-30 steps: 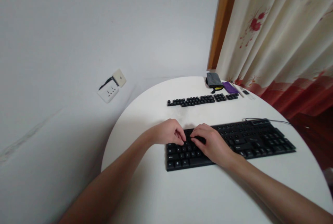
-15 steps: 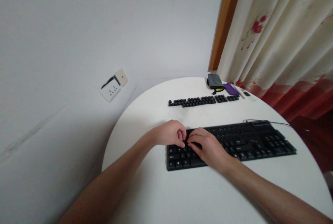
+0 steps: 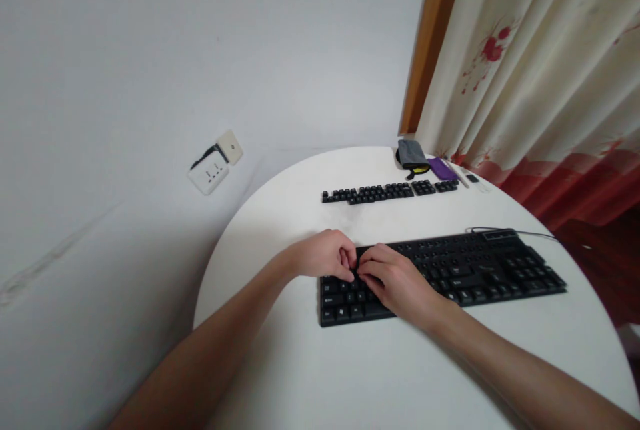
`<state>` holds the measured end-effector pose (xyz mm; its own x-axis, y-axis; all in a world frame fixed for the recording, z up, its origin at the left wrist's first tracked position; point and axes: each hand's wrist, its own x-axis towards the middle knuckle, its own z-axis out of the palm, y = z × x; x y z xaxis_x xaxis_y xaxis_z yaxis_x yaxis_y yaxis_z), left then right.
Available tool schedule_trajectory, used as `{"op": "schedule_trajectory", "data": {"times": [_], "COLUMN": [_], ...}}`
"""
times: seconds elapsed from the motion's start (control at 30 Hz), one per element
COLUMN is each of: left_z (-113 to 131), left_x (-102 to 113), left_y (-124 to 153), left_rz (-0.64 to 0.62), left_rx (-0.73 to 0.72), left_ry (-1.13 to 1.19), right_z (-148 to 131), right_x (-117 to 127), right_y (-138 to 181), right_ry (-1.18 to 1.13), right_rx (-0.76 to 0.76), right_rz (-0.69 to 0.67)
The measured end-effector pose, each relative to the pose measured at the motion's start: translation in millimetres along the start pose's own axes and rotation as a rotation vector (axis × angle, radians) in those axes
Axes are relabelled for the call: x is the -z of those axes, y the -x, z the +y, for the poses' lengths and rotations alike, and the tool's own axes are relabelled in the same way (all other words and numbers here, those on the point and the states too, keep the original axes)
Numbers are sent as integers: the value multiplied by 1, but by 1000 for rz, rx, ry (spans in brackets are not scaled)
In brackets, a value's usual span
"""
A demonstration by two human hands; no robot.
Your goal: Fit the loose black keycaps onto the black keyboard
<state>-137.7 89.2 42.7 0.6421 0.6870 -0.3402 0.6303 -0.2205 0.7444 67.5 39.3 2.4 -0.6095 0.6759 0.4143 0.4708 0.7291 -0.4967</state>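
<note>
Head camera view: A person bends to close work at a black keyboard (image 3: 460, 271), which lies flat on a round white table (image 3: 295, 377), both hands meeting over its left part. The left hand (image 3: 325, 254) curls at the keyboard's far left edge, its fingers bent inward and the thumb drawn near them. Just beside it, the right hand (image 3: 395, 278) reaches over the keys, thumb and forefinger brought close together at the tips. Whether either hand pinches a key cannot be told, as the fingers hide the spot. Beyond the keyboard, well apart from it, black keycaps (image 3: 383, 195) stand in neat rows on the tabletop. Farther back, near a flowered curtain (image 3: 505, 83), a gray pouch (image 3: 413, 154) sits beside a purple item (image 3: 441, 169). A dark cable (image 3: 537, 235) trails from the keyboard's far right side.
</note>
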Motion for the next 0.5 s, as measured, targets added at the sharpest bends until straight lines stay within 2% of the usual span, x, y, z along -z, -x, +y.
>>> {"op": "schedule_trajectory", "data": {"times": [0.27, 0.5], "left_z": [-1, 5], "left_x": [4, 1], "left_y": [1, 1], "left_rz": [-9, 62], "left_rx": [-34, 54], "left_ry": [-17, -83], "right_z": [-3, -4], "right_x": [4, 7], "right_y": [1, 1], "right_ry": [44, 54], "right_rx": [-5, -8], "right_rz": [-37, -57]}}
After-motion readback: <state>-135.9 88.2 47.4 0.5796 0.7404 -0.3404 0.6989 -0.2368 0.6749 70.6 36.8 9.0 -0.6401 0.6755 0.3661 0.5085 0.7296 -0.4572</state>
